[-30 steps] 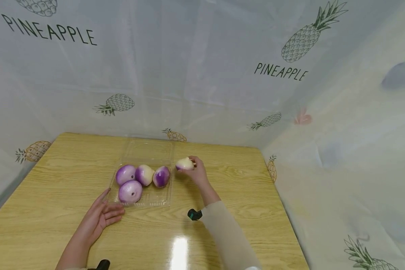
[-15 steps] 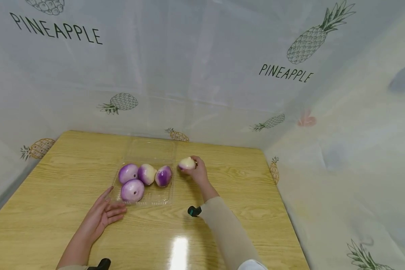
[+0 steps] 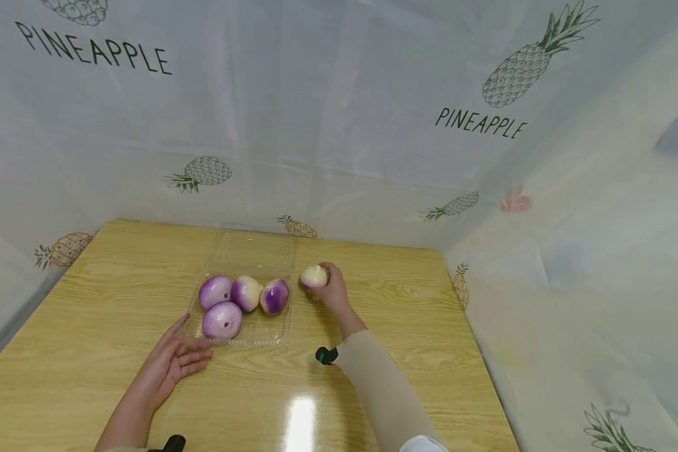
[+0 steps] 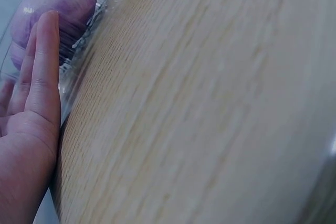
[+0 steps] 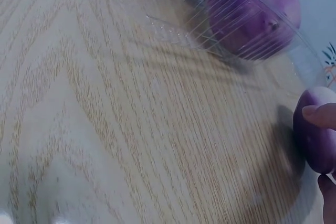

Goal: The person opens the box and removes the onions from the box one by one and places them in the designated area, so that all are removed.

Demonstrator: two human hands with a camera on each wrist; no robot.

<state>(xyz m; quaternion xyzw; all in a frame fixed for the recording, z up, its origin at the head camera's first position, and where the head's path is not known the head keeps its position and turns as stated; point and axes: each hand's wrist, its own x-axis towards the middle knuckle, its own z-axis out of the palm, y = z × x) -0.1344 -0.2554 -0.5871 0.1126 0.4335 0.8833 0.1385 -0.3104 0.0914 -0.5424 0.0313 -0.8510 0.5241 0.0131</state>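
Note:
A clear plastic clamshell box (image 3: 257, 328) lies open on the table, holding several purple-and-white turnips, among them a pale purple turnip (image 3: 222, 320) at its front left. Right of the box, my right hand (image 3: 333, 292) grips another turnip (image 3: 313, 276), pale on top and purple below. In the right wrist view, thumb and fingers hold this purple turnip (image 5: 313, 129) close over the wood, beside its shadow. My left hand (image 3: 166, 364) stands with straight fingers at the box's front left corner. The left wrist view shows its fingers (image 4: 46, 66) along the box wall, overlapping a turnip (image 4: 55, 11).
The box's clear lid (image 3: 252, 250) is folded back towards the rear of the wooden table (image 3: 384, 351). A pineapple-print sheet (image 3: 328, 125) hangs behind the table and down its right side. Black wrist-camera parts (image 3: 326, 356) stick out by the right sleeve.
The turnip in my right hand has tilted, its pale pointed end turning more towards the camera, and sits slightly lower. The left hand stays at the box. The head view shifted slightly.

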